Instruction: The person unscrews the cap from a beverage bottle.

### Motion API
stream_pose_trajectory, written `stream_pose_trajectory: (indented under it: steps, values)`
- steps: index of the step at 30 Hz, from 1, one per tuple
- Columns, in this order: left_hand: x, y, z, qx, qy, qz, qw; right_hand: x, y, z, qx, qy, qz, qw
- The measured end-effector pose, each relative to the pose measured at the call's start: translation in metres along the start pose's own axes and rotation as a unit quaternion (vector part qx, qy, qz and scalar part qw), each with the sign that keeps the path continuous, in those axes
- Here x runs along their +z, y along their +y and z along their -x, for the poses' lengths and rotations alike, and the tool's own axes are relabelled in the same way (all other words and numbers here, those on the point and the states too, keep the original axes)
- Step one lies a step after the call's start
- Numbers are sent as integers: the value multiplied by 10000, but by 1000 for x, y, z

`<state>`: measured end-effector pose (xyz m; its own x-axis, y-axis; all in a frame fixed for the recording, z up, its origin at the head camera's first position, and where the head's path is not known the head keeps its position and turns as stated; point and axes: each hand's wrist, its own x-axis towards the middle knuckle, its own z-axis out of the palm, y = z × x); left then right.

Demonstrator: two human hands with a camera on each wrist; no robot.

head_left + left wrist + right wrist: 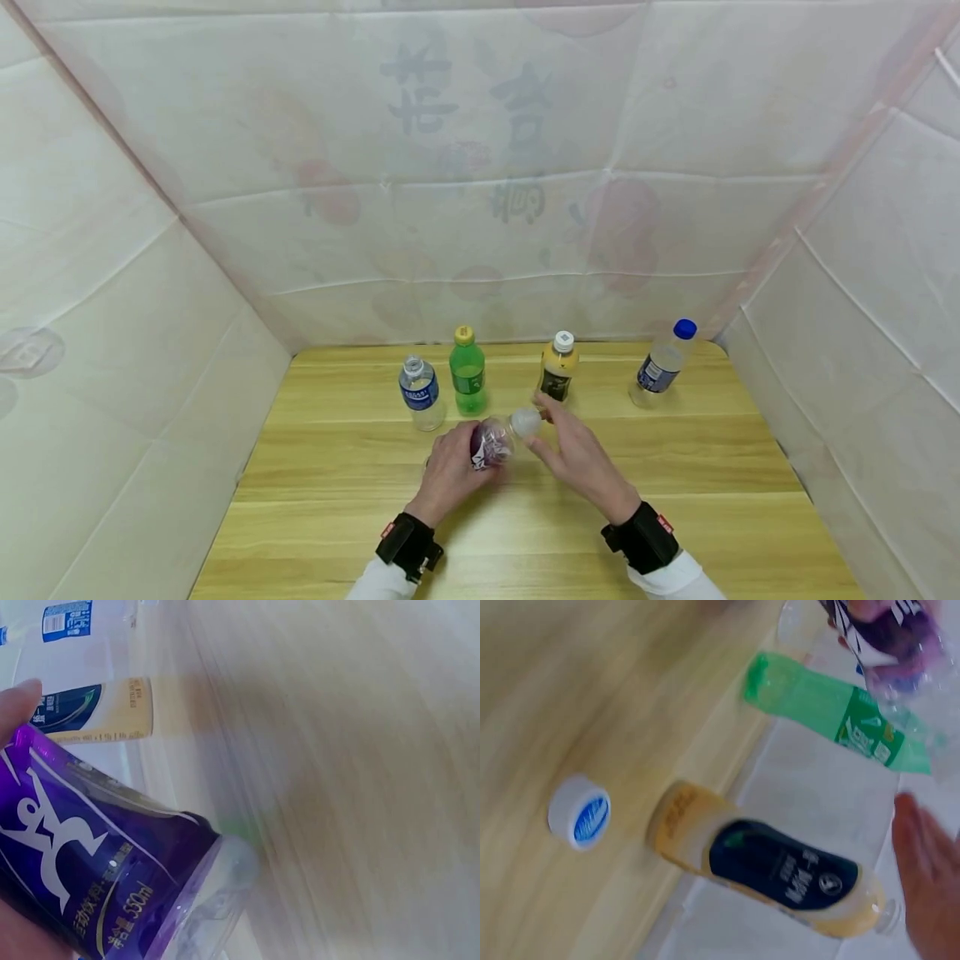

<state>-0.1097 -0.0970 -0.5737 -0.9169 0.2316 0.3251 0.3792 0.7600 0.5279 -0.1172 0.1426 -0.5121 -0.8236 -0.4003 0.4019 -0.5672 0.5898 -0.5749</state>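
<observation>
My left hand (pixel 448 467) grips a clear bottle with a purple label (pixel 491 446), tilted so its whitish cap end (pixel 525 422) points right. In the left wrist view the purple label (pixel 97 847) shows a white figure and "550ml". My right hand (pixel 581 458) is beside that cap end, fingers extended and thumb apart. The right wrist view shows its fingers (pixel 919 847) with nothing held between them. Near this hand stands a yellow bottle with a dark label (pixel 772 862). A loose white cap with blue print (pixel 579 813) lies on the table.
Along the back of the wooden table (pixel 337 500) stand a clear blue-labelled bottle (pixel 422 396), a green bottle (pixel 468 375) with a yellow cap, and, far right, a blue-capped clear bottle (pixel 660 367). White sheeting (pixel 480 233) walls the back and sides.
</observation>
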Motion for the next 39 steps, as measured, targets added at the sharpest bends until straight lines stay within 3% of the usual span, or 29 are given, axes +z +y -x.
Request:
stream_pose_trajectory:
  steps: [4, 12, 17, 23, 39]
  values:
    - [5, 4, 0, -44, 161, 51, 9998, 8, -6, 0, 556, 697, -44, 9960]
    - [8, 11, 0, -71, 240, 42, 9997, 15, -13, -5, 585, 1087, 82, 9923]
    - [7, 12, 0, -177, 156, 61, 9997, 17, -13, -6, 384, 1182, 54, 9922]
    - [4, 13, -2, -14, 292, -70, 9995, 18, -12, -6, 153, 1220, -89, 9924]
    - [0, 11, -2, 124, 236, 18, 9996, 8, -11, -5, -151, 871, -458, 9950]
